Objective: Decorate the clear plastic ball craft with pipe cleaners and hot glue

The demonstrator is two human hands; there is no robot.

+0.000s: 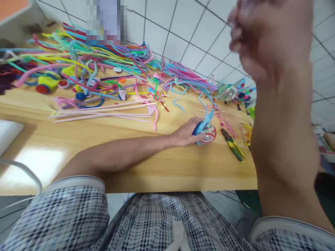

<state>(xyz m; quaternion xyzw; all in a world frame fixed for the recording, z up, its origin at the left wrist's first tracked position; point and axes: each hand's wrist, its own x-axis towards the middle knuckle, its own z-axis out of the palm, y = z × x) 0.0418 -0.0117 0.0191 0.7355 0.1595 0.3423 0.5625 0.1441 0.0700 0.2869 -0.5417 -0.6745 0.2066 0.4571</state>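
Note:
My left hand is closed around a small round object with a clear, red-rimmed face and a blue side, resting on the wooden table. A fuzzy light blue strip stands up from it. My right hand is raised close to the camera at the upper right, its fingers curled and partly cut off by the frame's top edge; whether it holds anything is hidden. Yellow-and-black pliers lie to the right of the round object.
Colourful pipe cleaners are heaped along the table's far side, with pink and purple ones further right. Pale pink sticks lie left of centre. A clear ball with coloured decorations sits at the back right. A white object is at the left edge.

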